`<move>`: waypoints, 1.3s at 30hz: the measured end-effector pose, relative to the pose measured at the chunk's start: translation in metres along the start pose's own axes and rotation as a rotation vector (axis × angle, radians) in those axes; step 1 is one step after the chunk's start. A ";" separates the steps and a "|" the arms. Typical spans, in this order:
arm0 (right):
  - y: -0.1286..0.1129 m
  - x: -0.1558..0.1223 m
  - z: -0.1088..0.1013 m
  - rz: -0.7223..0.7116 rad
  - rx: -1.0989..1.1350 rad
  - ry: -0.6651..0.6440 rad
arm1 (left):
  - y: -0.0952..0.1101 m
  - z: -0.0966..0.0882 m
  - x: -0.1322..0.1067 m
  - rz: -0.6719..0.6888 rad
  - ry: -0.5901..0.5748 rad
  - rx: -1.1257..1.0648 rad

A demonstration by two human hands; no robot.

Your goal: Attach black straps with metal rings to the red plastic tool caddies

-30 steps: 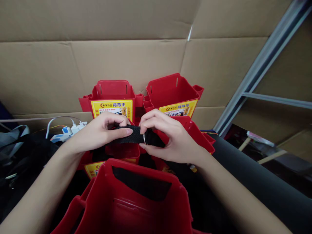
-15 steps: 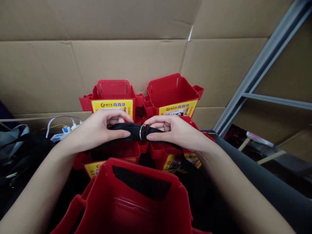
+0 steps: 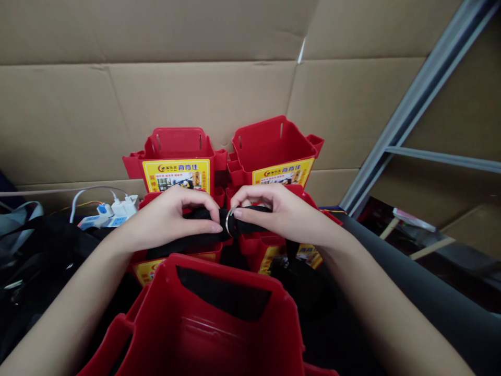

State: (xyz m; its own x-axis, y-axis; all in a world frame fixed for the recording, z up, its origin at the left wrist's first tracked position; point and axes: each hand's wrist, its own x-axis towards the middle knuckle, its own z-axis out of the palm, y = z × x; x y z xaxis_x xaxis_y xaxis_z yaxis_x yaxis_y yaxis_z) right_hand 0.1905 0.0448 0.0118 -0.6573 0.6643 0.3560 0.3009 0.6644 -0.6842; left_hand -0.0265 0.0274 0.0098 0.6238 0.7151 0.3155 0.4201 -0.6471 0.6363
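Note:
A black fabric strap [image 3: 183,241] runs across between my hands, above the nearest red plastic bucket [image 3: 230,282]. A silver metal ring [image 3: 228,223] encircles the strap near its middle. My left hand [image 3: 176,214] is closed, pinching the strap just left of the ring. On the other side, my right hand [image 3: 270,206] grips the strap, its thumb and forefinger touching the ring's upper edge. The near bucket stands below, open side up, with a black strip across its back wall. Part of the strap is hidden behind the fingers.
Several red buckets with yellow labels, including a back-left bucket [image 3: 178,141] and a back-right bucket [image 3: 270,143], stand before a cardboard wall [image 3: 203,104]. A power strip [image 3: 97,222] with plugs lies at left. A grey metal frame [image 3: 403,104] leans at right.
My left fingers have closed in nearer the ring, and both hands sit slightly lower. My right thumb has moved up onto the ring. The view has shifted a little.

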 end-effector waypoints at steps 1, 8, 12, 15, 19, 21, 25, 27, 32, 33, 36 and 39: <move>0.000 0.000 0.000 -0.014 -0.016 -0.012 | 0.001 0.002 0.000 0.006 0.012 -0.022; 0.001 0.000 0.000 -0.060 -0.036 0.007 | 0.003 0.005 0.002 0.015 0.052 -0.011; 0.003 -0.001 -0.001 -0.080 -0.075 0.010 | 0.004 0.006 0.003 0.025 0.057 0.015; 0.001 -0.003 -0.002 -0.142 -0.169 -0.001 | 0.005 0.011 0.003 0.019 0.058 -0.010; -0.004 -0.006 -0.003 -0.243 -0.303 -0.046 | 0.008 0.016 0.002 -0.033 0.036 -0.088; -0.006 -0.006 -0.002 -0.265 -0.338 -0.061 | 0.009 0.017 0.001 -0.055 0.037 -0.100; -0.007 -0.006 0.002 -0.246 -0.306 -0.053 | 0.009 0.017 0.001 -0.049 0.115 -0.105; -0.007 -0.005 0.004 -0.203 -0.253 -0.032 | 0.007 0.016 0.002 -0.051 0.161 -0.131; -0.007 -0.003 0.007 -0.096 -0.101 0.001 | 0.003 0.013 0.004 -0.094 0.190 -0.247; -0.007 -0.003 0.007 -0.086 -0.072 0.002 | 0.002 0.013 0.004 -0.105 0.175 -0.268; -0.007 -0.003 0.008 -0.078 -0.008 -0.002 | 0.002 0.010 0.003 -0.155 0.065 -0.332; -0.006 -0.003 0.010 -0.080 0.080 -0.027 | 0.004 0.010 0.003 -0.228 -0.031 -0.340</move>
State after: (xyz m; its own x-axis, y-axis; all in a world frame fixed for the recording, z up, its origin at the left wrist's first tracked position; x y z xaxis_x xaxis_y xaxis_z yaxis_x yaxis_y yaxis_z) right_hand 0.1836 0.0356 0.0092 -0.6955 0.6003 0.3947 0.1918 0.6846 -0.7032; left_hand -0.0169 0.0242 0.0066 0.5614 0.8186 0.1213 0.3117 -0.3450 0.8853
